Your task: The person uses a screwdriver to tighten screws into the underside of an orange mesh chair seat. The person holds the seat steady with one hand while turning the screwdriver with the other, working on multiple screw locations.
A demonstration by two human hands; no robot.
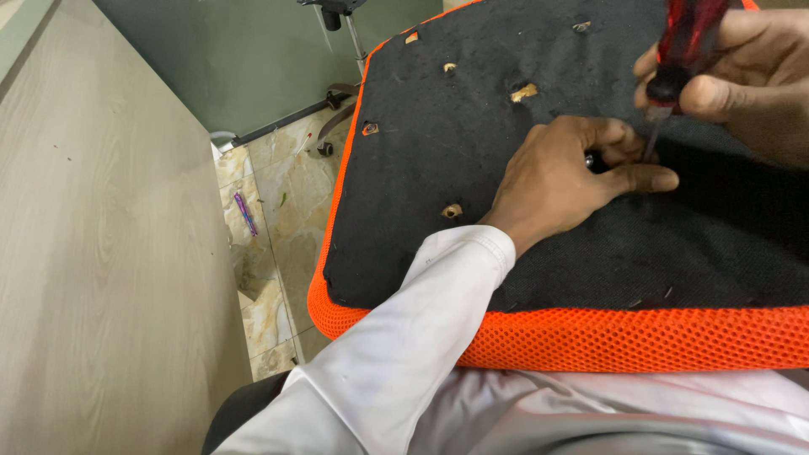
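An upturned chair seat (pixel 438 143) lies before me, its underside covered in black fabric with an orange mesh edge (pixel 590 337). Several small holes (pixel 523 93) show in the fabric. My left hand (pixel 565 181) rests on the black fabric, thumb and fingers pinched around a small metal part (pixel 590 158). My right hand (pixel 742 76) grips a screwdriver (pixel 687 46) with a red and black handle, its shaft pointing down beside my left fingertips.
A pale wooden desk surface (pixel 101 253) fills the left side. Between it and the seat is a strip of marbled floor tile (pixel 270 219) with a purple pen (pixel 245 214) and a chair caster (pixel 325 148). A grey-green wall panel (pixel 236 50) stands behind.
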